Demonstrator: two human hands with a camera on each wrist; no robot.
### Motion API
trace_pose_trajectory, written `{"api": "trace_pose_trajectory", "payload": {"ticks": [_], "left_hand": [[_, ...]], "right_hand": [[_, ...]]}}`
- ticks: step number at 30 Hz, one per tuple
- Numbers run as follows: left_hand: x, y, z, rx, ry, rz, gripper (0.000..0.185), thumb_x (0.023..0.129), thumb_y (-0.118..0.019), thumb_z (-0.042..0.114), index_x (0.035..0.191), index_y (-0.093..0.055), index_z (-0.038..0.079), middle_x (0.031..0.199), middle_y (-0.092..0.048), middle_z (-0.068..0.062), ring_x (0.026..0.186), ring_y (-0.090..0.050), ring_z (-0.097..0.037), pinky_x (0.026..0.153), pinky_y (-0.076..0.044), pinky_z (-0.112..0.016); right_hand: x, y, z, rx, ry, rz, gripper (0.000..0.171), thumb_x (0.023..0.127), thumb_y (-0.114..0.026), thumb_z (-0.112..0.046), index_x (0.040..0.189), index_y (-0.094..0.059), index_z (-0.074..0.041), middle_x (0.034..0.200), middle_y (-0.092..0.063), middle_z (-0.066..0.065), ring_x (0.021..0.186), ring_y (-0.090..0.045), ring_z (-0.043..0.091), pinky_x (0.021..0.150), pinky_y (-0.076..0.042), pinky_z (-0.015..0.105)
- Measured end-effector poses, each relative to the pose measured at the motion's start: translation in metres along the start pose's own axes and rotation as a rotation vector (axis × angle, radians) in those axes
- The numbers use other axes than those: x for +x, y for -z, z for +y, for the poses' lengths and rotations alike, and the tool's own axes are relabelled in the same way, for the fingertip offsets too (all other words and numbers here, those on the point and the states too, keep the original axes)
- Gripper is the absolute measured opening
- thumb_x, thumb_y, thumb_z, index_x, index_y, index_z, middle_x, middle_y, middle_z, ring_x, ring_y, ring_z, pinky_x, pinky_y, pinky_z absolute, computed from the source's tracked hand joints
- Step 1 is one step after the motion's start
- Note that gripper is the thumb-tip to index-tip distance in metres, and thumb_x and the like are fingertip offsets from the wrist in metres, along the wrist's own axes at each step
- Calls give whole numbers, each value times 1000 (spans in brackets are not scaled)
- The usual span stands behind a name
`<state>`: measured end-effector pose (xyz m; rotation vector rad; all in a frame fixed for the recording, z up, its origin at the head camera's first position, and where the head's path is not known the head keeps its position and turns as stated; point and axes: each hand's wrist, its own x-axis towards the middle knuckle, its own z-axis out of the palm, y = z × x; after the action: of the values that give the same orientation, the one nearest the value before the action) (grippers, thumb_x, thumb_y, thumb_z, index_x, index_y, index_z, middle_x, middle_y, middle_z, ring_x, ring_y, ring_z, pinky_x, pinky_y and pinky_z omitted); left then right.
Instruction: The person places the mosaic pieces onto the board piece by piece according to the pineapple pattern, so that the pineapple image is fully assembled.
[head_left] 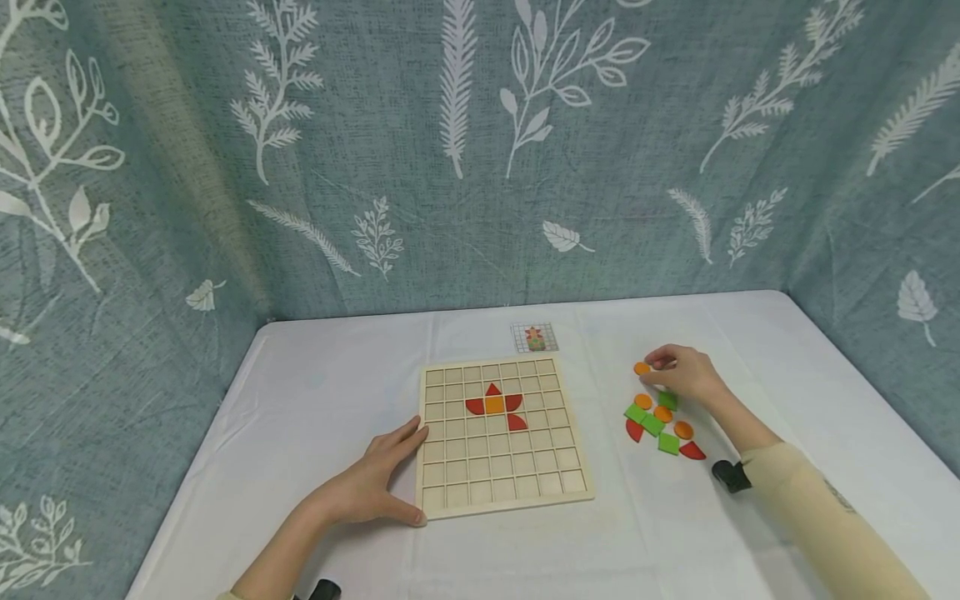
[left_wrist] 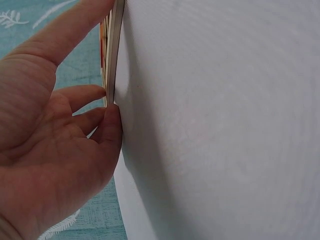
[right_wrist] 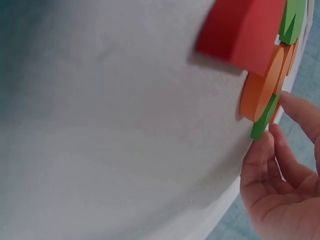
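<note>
A wooden grid board (head_left: 457, 475) lies on the table with an orange square (head_left: 494, 405) and several red pieces (head_left: 517, 422) set in its upper middle. My left hand (head_left: 378, 479) rests against the board's left side, fingers spread along the edge and thumb at the near corner; the left wrist view shows the same hand (left_wrist: 55, 130) touching that edge. At the right, my right hand (head_left: 686, 372) holds an orange disc (head_left: 641, 368) at its fingertips, above a loose group of pieces. In the right wrist view, thumb and fingers of this hand (right_wrist: 287, 175) partly hide the disc.
Green squares (head_left: 669, 443), orange discs (head_left: 683, 430) and red quarter-round pieces (head_left: 692, 451) lie loose right of the board. Behind the board is a small picture card (head_left: 535, 337) with a gridded pattern. A leaf-print curtain (head_left: 420, 225) hangs beyond the white table (head_left: 337, 367).
</note>
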<state>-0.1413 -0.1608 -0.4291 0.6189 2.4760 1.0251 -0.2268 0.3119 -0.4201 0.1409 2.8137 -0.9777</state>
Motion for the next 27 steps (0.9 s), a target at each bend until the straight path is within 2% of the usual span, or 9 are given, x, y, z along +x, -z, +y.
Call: {"api": "trace_pose_trajectory", "payload": {"ticks": [11, 18, 23, 27], "left_hand": [[-1, 0, 0, -7, 6, -6, 113, 64, -89, 38, 152, -28, 1, 162, -12, -14, 144, -12, -38, 111, -18, -61], [0, 1, -1, 5, 4, -6, 112, 65, -89, 37, 153, -28, 2, 162, -12, -13, 145, -12, -37, 111, -19, -60], [1, 1, -2, -1, 3, -9, 112, 65, -90, 35, 153, -28, 2, 162, -12, -13, 144, -12, -37, 111, -19, -60], [-1, 0, -3, 4, -1, -7, 112, 65, -90, 34, 152, -28, 1, 162, -12, -14, 144, -12, -37, 111, -19, -60]], "right_hand": [[4, 0, 1, -13, 7, -8, 37, 89, -70, -25, 113, -63, 3, 97, -61, 13, 86, -53, 26, 68, -46, 30], [4, 0, -4, -55, 17, 12, 40, 87, -72, -32, 107, -68, 2, 93, -65, 12, 83, -54, 25, 66, -45, 30], [2, -7, -18, -58, 70, -8, 38, 87, -72, -34, 106, -70, 0, 92, -67, 10, 80, -57, 23, 63, -46, 30], [-2, -22, -37, -31, 143, -38, 33, 86, -74, -32, 104, -71, -4, 88, -67, 5, 76, -58, 20, 59, -47, 30]]}}
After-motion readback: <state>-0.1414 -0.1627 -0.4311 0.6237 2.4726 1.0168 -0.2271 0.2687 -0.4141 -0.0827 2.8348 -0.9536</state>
